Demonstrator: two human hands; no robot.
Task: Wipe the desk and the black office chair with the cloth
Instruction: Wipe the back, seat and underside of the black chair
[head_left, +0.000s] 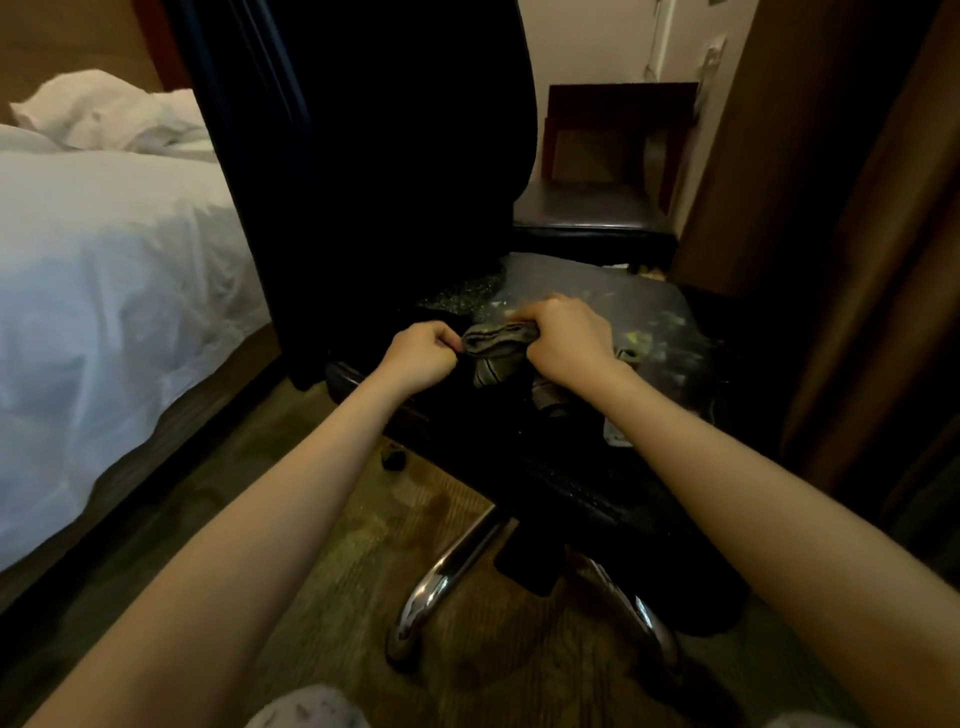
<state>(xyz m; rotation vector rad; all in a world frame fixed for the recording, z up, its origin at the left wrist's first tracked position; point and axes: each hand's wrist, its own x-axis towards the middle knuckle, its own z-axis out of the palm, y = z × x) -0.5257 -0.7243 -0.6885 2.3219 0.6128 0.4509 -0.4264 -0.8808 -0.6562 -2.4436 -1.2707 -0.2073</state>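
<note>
- Our left hand (423, 358) and right hand (566, 338) both clench the bunched grey striped cloth (498, 349) over the seat of the black office chair (389, 182).
- Bunched like this, it may flick the pale crumbs (638, 339) onto the floor (363, 545).

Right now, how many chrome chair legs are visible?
2. One chrome leg runs toward the lower left under the black office chair; the other runs toward the lower right. More may be hidden beneath it.

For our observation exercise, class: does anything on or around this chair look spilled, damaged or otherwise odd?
Yes. The black office chair has pale yellow-green flecks strewn over its seat, thickest at the back and to the right of the cloth. Whether they are crumbs or flaking covering, I cannot tell.
</note>
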